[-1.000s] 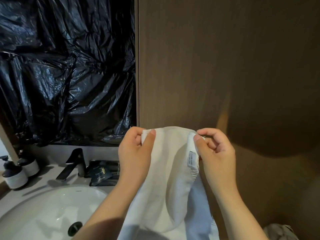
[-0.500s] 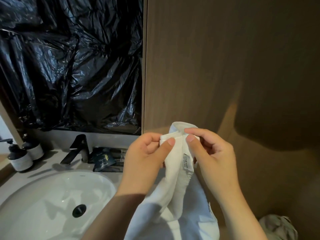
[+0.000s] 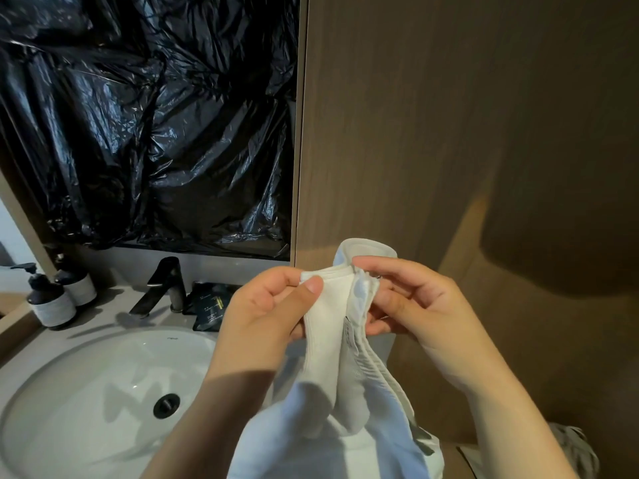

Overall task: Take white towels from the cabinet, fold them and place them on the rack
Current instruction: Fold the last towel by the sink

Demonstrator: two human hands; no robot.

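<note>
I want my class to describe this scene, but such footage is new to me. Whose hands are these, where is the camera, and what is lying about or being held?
No machine here: these are a person's two bare hands, filmed by a wide-angle camera worn on their head, looking forward and down. The left hand and right hand both pinch the top edge of a white towel, gathered into folds between them; the rest hangs down. On the left, a white sink sits in a counter, with a dark faucet, two pump bottles and dark packets behind it. Black plastic sheeting covers the wall above; a wooden panel stands on the right.
</note>
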